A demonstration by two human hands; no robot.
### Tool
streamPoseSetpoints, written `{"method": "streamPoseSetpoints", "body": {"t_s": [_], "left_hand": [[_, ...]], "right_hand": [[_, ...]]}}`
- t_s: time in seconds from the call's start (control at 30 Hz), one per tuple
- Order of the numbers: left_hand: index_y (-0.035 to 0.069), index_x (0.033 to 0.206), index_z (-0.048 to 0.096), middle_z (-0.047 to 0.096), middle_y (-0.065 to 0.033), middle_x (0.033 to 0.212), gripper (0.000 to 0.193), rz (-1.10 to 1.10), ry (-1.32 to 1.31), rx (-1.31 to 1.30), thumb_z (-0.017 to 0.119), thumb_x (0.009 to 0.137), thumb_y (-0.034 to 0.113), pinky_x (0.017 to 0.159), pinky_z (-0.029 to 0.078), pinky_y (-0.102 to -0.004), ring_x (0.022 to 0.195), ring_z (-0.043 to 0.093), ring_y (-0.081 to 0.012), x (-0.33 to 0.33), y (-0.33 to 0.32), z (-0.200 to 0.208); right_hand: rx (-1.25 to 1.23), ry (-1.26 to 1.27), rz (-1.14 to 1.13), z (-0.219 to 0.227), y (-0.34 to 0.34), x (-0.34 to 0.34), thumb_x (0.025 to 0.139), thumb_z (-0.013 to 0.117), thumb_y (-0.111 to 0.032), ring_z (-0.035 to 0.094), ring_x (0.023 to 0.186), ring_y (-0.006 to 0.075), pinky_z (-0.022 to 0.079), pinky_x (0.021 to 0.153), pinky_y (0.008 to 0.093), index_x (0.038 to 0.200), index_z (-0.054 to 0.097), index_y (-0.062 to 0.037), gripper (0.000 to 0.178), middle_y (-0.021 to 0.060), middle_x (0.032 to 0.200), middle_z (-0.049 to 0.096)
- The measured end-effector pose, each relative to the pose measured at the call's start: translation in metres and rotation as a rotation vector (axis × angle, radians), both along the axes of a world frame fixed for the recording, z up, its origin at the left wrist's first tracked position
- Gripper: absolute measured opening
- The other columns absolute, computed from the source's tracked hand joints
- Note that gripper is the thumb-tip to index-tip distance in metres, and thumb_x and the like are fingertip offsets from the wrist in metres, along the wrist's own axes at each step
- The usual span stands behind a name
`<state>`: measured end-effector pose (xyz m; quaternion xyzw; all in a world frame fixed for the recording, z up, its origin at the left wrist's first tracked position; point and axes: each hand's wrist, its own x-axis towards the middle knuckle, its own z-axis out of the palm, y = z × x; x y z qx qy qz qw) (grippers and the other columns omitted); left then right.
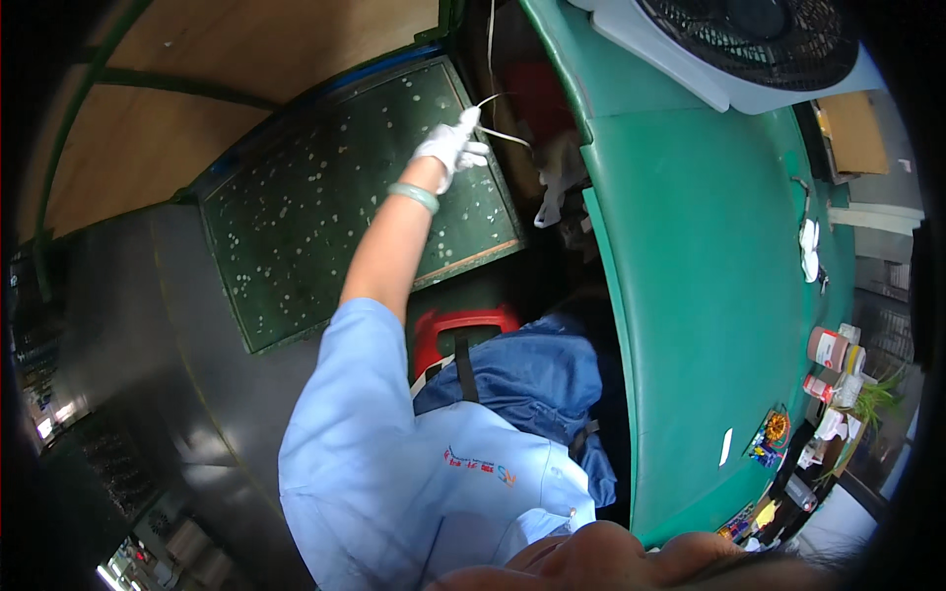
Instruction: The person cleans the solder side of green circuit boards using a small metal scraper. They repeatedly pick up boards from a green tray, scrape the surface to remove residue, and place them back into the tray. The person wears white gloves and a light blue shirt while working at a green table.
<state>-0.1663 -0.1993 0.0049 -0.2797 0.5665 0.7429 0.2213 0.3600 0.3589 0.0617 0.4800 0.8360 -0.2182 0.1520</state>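
My left hand (453, 150), in a white glove, reaches out above the right edge of a dark green board (325, 187) speckled with pale spots. A pale green bangle (414, 197) circles the wrist. The thumb and forefinger look pinched on a thin white cord (507, 137), while the other fingers are partly extended. The cord shows on both sides of the fingertips; the exact grip is too small to make out. Just right of the hand, a whitish plastic bag (558, 182) hangs in the dark gap. My right hand is out of the picture.
A green-topped workbench (700, 295) runs along the right, with a fan (759, 39) at its far end. Jars (828, 349), a plant (875, 400) and small parts line its right side. A red stool (463, 320) and dark blue cloth (532, 369) are below the board.
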Motion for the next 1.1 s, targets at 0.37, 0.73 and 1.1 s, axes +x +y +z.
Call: {"method": "streamPoseSetpoints", "body": {"t_s": [0.37,0.73,1.1], "left_hand": [[0.007,0.098,0.067,0.068,-0.0212,0.096,0.02,-0.291,0.712,-1.133,0.052,0.088,0.016,0.077,0.054,-0.044,0.089,0.067,-0.0365,-0.168,0.14,-0.056],[0.008,0.11,0.066,0.069,-0.0192,0.103,0.026,-0.343,0.708,-1.15,0.052,0.091,0.019,0.085,0.053,-0.0438,0.099,0.066,-0.0382,-0.2,0.08,-0.099],[0.007,0.096,0.063,0.056,0.0016,0.067,0.022,0.623,0.409,0.253,0.058,0.096,0.028,0.038,0.034,-0.0225,0.045,0.048,-0.0082,0.033,-0.006,-0.068]], "right_hand": [[0.007,-0.023,-0.008,-0.006,0.0,-0.042,0.089,0.053,-0.016,0.062,0.097,0.0324,0.046,0.082,0.0414,0.103,0.066,-0.0035,0.023,0.0166,0.104,0.065],[0.019,-0.064,-0.018,-0.001,0.004,-0.057,0.09,0.054,-0.017,0.062,0.094,0.0326,0.047,0.08,0.0417,0.102,0.066,-0.0042,0.021,0.0165,0.101,0.065],[0.024,-0.079,0.008,0.007,0.006,-0.052,0.09,0.054,-0.018,0.062,0.091,0.0328,0.047,0.077,0.042,0.1,0.066,-0.005,0.02,0.0163,0.098,0.066]]}}
